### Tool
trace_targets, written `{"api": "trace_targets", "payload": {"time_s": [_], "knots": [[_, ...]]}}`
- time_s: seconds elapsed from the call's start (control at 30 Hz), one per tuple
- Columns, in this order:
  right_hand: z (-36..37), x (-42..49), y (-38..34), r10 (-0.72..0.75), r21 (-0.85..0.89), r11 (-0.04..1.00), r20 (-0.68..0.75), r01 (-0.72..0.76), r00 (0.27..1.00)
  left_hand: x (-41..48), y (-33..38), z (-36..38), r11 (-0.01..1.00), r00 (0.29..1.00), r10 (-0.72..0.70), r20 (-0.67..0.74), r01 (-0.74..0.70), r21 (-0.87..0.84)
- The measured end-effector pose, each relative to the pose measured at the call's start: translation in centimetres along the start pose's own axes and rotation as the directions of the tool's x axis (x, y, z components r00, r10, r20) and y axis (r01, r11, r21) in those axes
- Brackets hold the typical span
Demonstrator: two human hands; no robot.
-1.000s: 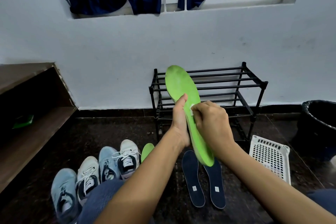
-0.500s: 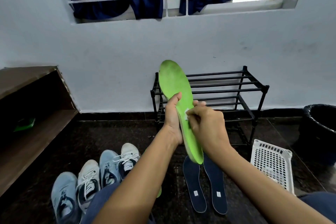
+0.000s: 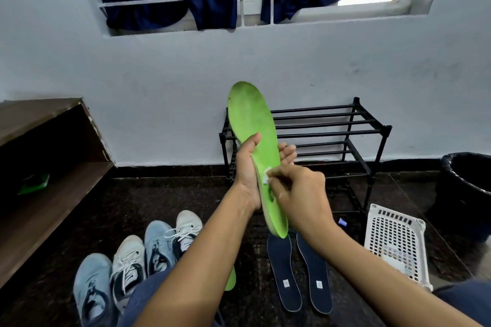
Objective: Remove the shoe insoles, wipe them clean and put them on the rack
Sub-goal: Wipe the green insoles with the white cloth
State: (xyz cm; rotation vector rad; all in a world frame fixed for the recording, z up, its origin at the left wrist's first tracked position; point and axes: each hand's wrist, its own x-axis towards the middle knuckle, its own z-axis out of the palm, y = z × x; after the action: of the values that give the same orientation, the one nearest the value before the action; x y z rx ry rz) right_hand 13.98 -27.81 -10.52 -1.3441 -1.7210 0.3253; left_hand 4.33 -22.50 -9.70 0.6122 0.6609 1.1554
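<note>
While our left hand (image 3: 247,175) grips the raised green insole (image 3: 255,125), our right hand (image 3: 300,194) pinches a white label (image 3: 266,176) on it.

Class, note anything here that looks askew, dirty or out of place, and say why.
The white basket beside the rack looks tipped over, its perforated face showing. The green insole gripped by the left hand looks dull and smudged near its toe.
</note>
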Motion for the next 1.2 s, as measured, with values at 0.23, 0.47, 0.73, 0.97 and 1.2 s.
{"api": "trace_targets", "payload": {"time_s": [0.23, 0.47, 0.73, 0.97, 1.2], "knots": [[-0.4, 1.5, 0.9, -0.132, -0.142, 0.983, -0.092, 0.118, 0.987, -0.2, -0.9, 0.5, 0.998, 0.999, -0.015, 0.050, 0.011, 0.067], [-0.2, -0.4, -0.5, 0.039, 0.133, 0.991, -0.087, -0.027, 0.995, 0.2, -0.2, 0.6, 1.000, 0.995, -0.006, 0.097, 0.008, -0.025], [-0.7, 1.1, 0.2, -0.115, 0.006, 0.993, -0.138, 0.117, 0.984, 0.4, -0.5, 0.7, 0.985, 0.975, 0.073, 0.211, -0.038, -0.166], [-0.3, 0.1, -2.1, -0.095, 0.107, 0.988, -0.119, 0.108, 0.988, 0.7, 1.4, 0.2, 0.975, 0.956, 0.117, 0.270, -0.059, -0.213], [-0.2, 1.5, -0.6, -0.102, 0.033, 0.994, -0.163, 0.109, 0.981, 0.6, 0.7, 0.5, 0.964, 0.947, 0.190, 0.258, -0.129, -0.234]]}}
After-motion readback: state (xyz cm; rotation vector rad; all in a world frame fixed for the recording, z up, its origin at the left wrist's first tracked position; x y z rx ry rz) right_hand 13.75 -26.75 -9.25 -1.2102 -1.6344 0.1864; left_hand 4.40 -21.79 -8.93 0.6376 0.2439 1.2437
